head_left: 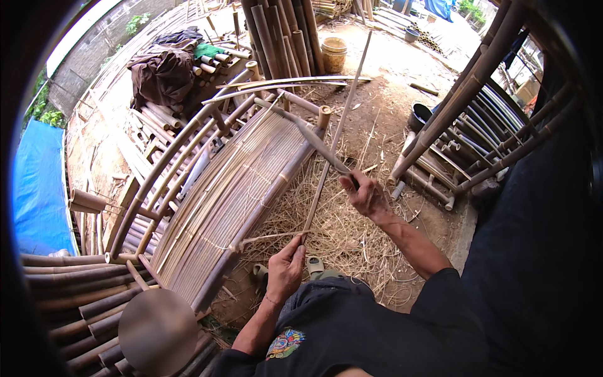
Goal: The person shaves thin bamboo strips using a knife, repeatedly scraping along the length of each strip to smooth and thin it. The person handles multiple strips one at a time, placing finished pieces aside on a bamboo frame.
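Note:
My right hand (367, 196) is closed round the handle of a long-bladed machete (320, 146). Its blade points up and left, over the far end of a bamboo bench (217, 201). Low in front of my body, my left hand (287, 267) pinches the near end of a long, thin bamboo strip (326, 169), which runs away from me and passes by the blade. A short pale strip (270, 238) reaches from the bench's front rail to my left fingertips. The bench has a slatted seat with ties across it and a curved pole backrest.
Bamboo shavings (358, 251) cover the ground around my feet. Stacked poles (75, 289) lie at lower left, and upright poles (282, 38) stand at the back beside a yellowish bucket (334, 55). A bamboo frame (465, 107) leans at right near a black bucket (419, 116).

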A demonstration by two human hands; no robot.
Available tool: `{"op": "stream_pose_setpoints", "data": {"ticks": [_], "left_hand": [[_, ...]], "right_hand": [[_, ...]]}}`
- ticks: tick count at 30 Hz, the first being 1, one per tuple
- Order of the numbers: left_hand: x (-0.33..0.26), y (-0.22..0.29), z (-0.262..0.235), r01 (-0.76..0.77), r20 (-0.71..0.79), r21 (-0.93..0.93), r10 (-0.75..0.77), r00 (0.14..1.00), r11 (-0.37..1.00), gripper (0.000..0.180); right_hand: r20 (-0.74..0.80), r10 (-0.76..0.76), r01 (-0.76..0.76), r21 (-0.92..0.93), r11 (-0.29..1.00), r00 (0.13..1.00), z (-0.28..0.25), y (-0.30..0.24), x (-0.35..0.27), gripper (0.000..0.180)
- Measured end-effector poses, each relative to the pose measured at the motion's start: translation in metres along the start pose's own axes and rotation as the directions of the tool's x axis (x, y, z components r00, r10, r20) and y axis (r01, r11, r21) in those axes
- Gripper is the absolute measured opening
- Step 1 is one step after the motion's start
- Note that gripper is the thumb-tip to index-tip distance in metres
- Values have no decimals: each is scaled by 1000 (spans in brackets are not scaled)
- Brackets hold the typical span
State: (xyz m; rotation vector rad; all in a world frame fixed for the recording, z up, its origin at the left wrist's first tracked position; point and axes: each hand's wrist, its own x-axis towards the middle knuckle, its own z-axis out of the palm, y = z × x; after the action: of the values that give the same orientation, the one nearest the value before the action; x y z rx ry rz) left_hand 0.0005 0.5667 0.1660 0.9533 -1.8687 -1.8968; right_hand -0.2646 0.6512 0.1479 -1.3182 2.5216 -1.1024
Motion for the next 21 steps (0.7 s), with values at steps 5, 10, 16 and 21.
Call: {"op": "stream_pose_setpoints", "data": {"ticks": [5,10,16,21], "left_hand": [[-19,-1,-12,-24,24,99,22,999,995,31],[-66,-24,-35,18,75,-46,-15,997,999,31],[-121,-49,-74,98,87,-98,-89,992,990,32],[-78,-48,-113,266,642,-200,-79,763,943,60]], "right_hand": [[-45,-107,97,-184,978,993,-9,32,20,61],[-131,-55,10,-325,946,990,-66,46,51,69],[-315,-80,-39,-355,934,946,-105,72,68,68],[-245,-157,104,-213,971,957,-112,29,56,52]]}}
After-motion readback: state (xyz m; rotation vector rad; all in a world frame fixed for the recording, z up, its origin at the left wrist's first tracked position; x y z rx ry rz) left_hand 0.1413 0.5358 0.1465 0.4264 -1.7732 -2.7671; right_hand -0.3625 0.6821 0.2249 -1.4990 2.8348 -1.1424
